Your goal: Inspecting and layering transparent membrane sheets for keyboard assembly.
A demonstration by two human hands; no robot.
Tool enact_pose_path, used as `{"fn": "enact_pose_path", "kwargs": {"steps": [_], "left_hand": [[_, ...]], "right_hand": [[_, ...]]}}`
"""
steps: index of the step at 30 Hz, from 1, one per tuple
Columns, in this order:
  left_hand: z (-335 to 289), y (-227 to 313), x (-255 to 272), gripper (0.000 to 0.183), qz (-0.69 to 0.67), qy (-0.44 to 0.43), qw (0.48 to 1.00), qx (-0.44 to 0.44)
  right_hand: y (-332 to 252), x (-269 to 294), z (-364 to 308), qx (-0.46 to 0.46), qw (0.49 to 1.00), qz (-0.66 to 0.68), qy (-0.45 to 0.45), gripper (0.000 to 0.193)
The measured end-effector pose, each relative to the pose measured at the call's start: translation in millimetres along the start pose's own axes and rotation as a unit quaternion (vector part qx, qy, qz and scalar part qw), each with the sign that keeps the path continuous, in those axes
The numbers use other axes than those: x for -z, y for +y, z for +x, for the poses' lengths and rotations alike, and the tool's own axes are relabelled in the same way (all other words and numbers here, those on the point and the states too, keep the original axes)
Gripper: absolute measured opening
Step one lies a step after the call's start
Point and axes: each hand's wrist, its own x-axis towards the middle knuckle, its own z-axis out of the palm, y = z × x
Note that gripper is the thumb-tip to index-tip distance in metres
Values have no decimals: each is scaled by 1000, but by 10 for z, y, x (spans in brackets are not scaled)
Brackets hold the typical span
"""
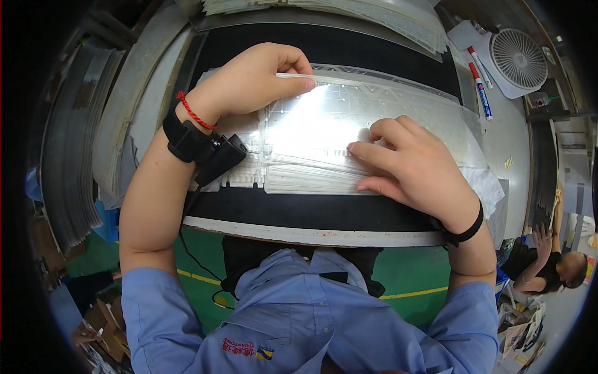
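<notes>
A stack of thin, clear plastic sheets (pixel 311 177) lies on a black mat (pixel 311 209), its front edges slightly fanned out. Bright glare covers part of the top sheet (pixel 398 103), which carries fine printed lines. At the stack's far left corner, my left hand (pixel 265 75) pinches a sheet's edge, thumb on top and fingers curled behind. My right hand (pixel 414 162) rests on the right part of the stack with fingers apart. Its index fingertip touches the surface, and the thumb lies lower, near the front edge.
Sheets are piled at the back (pixel 398 25) and stacked upright at the left (pixel 75 143). On the right stand a white fan (pixel 518 59) and a red-capped marker (pixel 480 93). Another person (pixel 542 268) is at the far right. A white edge (pixel 299 232) borders the table's front.
</notes>
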Motion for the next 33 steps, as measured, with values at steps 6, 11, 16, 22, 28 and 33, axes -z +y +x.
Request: {"fn": "enact_pose_path", "kwargs": {"steps": [6, 11, 16, 22, 28, 33], "left_hand": [[18, -22, -14, 20, 16, 4, 1000, -7], [17, -7, -7, 20, 9, -3, 1000, 3], [25, -53, -13, 20, 1, -2, 1000, -4], [20, -24, -10, 20, 9, -2, 1000, -3], [11, -38, 1, 21, -5, -5, 1000, -4], [21, -63, -3, 21, -10, -7, 1000, -15]], "right_hand": [[-16, -4, 0, -8, 1000, 0, 1, 37], [-29, -3, 4, -8, 1000, 0, 10, 35], [-19, -8, 2, -5, 1000, 5, 8, 35], [-19, 4, -5, -6, 1000, 9, 1, 33], [-12, 8, -1, 2, 1000, 9, 7, 29], [-19, 12, -5, 1, 1000, 4, 4, 29]]}}
